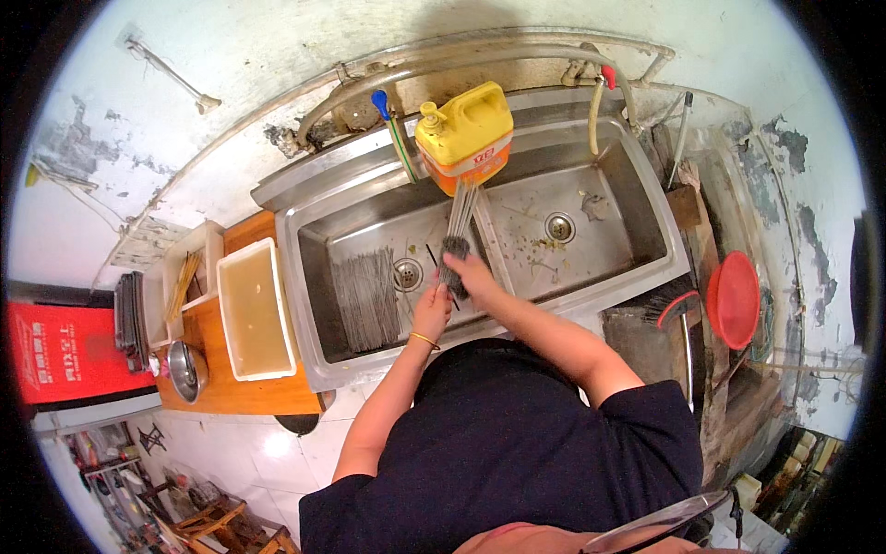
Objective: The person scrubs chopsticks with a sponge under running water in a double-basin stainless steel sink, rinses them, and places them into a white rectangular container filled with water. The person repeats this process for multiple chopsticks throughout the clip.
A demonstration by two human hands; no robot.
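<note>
Over the left basin of a steel double sink [315, 325], my left hand [432, 309] grips the near end of a bundle of thin metal skewers [462, 211]. My right hand [476, 278] is closed around a dark grey scouring pad, probably steel wool [455, 257], pressed around the bundle's middle. The bundle's far end points towards a yellow plastic jug [465, 131] with an orange label bearing writing. Many more skewers [367, 299] lie side by side in the left basin, beside a drain [408, 275]. A thin dark rod [430, 255] shows next to the bundle.
Food scraps [543, 246] lie around the right basin's drain [559, 227]. A white tub of cloudy liquid [256, 311] and a metal bowl [187, 372] stand on the wooden counter [239, 398] at left. Right of the sink are a brush [675, 308] and red basins [734, 300].
</note>
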